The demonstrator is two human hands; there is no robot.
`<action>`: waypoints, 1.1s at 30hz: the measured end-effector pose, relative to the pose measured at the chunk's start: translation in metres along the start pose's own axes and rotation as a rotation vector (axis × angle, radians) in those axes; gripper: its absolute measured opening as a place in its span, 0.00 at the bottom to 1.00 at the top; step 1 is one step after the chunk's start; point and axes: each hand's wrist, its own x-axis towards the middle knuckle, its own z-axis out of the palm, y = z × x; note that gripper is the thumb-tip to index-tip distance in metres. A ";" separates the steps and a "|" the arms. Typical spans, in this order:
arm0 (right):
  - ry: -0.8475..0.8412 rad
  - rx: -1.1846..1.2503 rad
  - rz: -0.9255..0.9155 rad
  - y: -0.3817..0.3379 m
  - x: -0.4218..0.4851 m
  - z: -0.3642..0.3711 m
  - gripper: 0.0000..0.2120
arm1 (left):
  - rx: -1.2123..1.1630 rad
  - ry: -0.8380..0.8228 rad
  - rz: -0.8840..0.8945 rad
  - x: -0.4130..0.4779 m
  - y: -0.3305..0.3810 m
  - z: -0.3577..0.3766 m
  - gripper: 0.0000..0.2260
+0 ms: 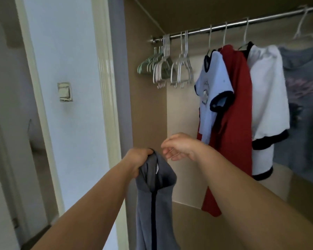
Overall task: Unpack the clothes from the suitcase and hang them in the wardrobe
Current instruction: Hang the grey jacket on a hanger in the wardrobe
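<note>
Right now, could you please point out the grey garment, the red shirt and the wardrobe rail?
grey garment (145, 210): head view, fabric left of its dark strip.
red shirt (242, 114): head view, middle of its body.
wardrobe rail (233, 24): head view, bare metal near its middle.

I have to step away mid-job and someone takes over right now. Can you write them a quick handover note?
Left hand: grips the top of a grey garment, which hangs down with no hanger visible in it.
Right hand: open, holds nothing, just beside the garment's top.
Done: four tops hang on the rail: light blue tee, red top, white tee, grey printed tee.
Left: probably take one of the empty hangers at the rail's left end and hang the grey garment. The suitcase is out of view, so what remains inside is unknown.
</note>
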 end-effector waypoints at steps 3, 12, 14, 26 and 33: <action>0.178 0.065 -0.047 -0.022 0.026 -0.016 0.05 | -0.006 -0.074 0.054 0.026 0.018 0.005 0.06; 0.812 0.349 -0.282 -0.098 0.104 -0.089 0.14 | -0.033 -0.208 0.093 0.093 0.074 0.011 0.07; 0.881 0.332 -0.357 -0.113 0.112 -0.103 0.13 | -0.054 -0.200 0.113 0.104 0.086 0.012 0.07; 0.817 0.239 -0.226 -0.151 0.172 -0.135 0.08 | -0.089 -0.186 0.174 0.149 0.115 0.015 0.06; 0.749 0.233 -0.293 -0.155 0.175 -0.140 0.09 | -0.058 -0.169 0.162 0.160 0.107 0.022 0.05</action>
